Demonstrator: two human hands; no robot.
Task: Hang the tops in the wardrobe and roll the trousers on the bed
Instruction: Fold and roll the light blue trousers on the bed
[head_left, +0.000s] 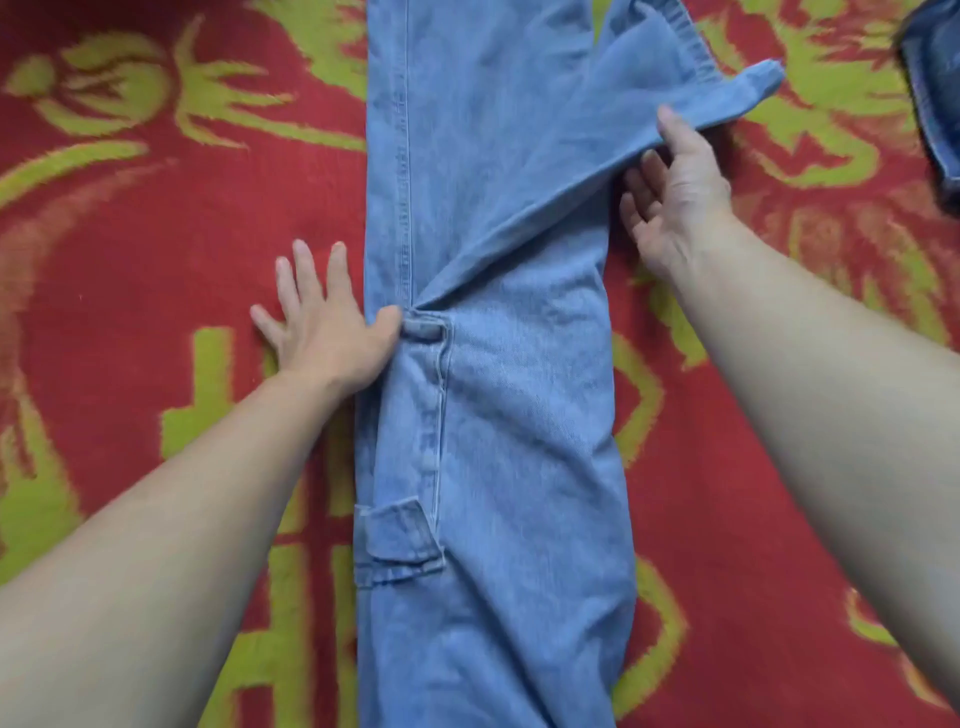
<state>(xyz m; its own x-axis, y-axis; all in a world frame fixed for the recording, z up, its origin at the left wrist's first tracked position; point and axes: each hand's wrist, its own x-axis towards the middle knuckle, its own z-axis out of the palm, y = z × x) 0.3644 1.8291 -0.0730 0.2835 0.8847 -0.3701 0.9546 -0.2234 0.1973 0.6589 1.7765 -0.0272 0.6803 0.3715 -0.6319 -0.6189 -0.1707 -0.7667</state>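
While left hand (322, 325) spread beside jeans (519, 415), right hand (675, 197) pinching their fold; darker denim (935, 93) nearby.

Light blue jeans (493, 415) lie on a red-and-green blanket (156, 234); left hand (332, 327) presses their edge, right hand (675, 192) pinches a fold.

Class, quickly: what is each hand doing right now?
Left hand: open, pressing the jeans down.
Right hand: gripping a fold of the jeans.
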